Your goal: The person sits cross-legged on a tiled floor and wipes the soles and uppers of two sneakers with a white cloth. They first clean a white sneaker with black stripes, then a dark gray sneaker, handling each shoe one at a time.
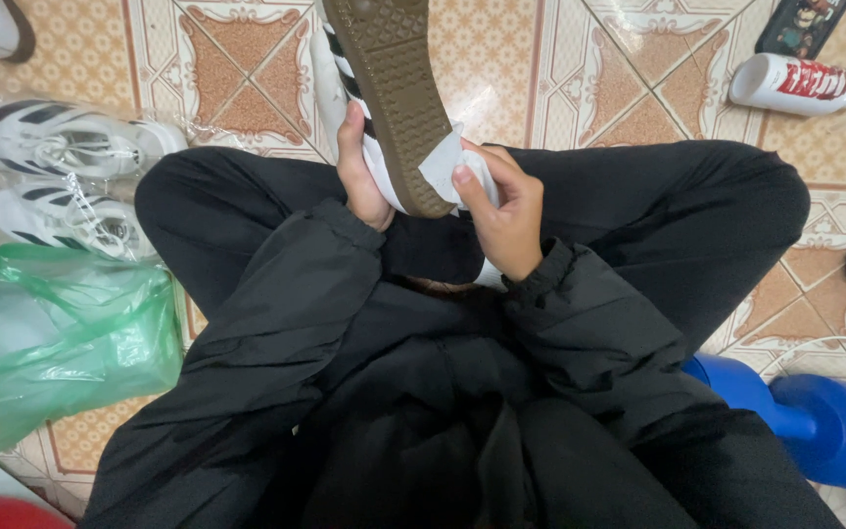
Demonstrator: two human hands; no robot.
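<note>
Fingers, right hand (509, 211): curled together, thumb on top, pinching a folded white wipe (446, 165) against the heel end of the sole.
Fingers, left hand (357, 171): wrapped round the side of the sneaker (384, 88), thumb lying up along its white striped edge, gripping it firmly.
Sneaker: held between both hands above the lap, tilted with its brown rubber sole facing up; toe points away from the fingers, heel sits between the two hands.
Wipe: touching the sole's edge, just under the right thumb, between right palm and shoe.
Sleeves: black jacket cuffs reach both wrists; crossed legs in black trousers lie directly below the hands.
Left of the left hand: two white sneakers in clear plastic wrap (56, 137) on the patterned tile floor (237, 59), with a green plastic bag (51, 333) nearer the body.
Right of the right hand: white bottle with red markings (800, 83) lying on the floor, well apart from the fingers.
Below right: blue dumbbell (815, 416) beside the knee.
</note>
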